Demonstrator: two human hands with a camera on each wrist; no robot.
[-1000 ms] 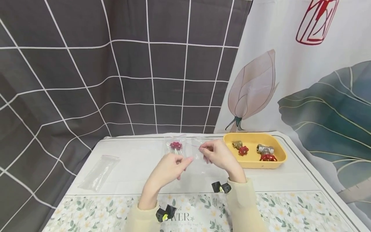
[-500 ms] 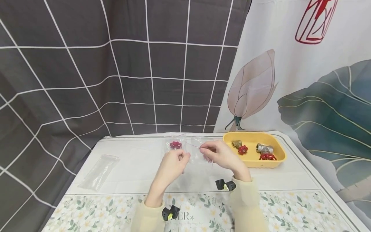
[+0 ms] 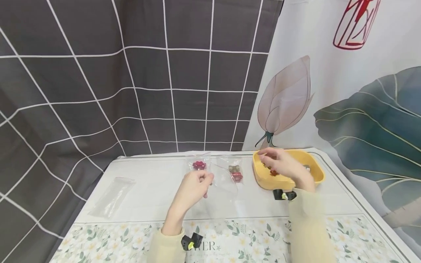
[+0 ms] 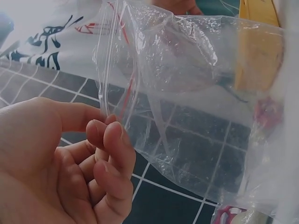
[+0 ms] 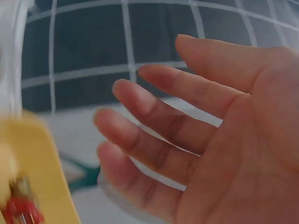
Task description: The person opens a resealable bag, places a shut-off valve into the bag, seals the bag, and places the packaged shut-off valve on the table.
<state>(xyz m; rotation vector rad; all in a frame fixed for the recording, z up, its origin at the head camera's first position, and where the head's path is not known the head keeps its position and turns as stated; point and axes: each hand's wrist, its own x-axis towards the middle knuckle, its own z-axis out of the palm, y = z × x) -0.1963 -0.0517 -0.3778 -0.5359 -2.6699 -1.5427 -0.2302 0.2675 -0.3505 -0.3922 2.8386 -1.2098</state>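
Note:
In the head view my left hand (image 3: 194, 185) pinches the lip of a clear zip bag (image 4: 187, 65) between thumb and fingertips. The left wrist view shows the bag's red-lined seal by those fingers and its mouth spread wide. Over the yellow bin (image 3: 263, 181) hangs my right hand (image 3: 285, 166), its fingers spread and holding nothing in the right wrist view. Below it in the bin is a valve with a red handwheel (image 3: 273, 172); the other valve is mostly hidden by the hand.
Behind the held bag, a bagged valve with a red handwheel (image 3: 199, 165) lies beside a brass valve with a red handwheel (image 3: 235, 169), also bagged. Another flat clear zip bag (image 3: 113, 197) lies at the table's left. A grid-patterned curtain (image 3: 144, 73) hangs behind.
My right hand has let go of the bag's edge and moved right, over the yellow bin. The left hand still pinches the bag, and the bagged brass valve behind now shows.

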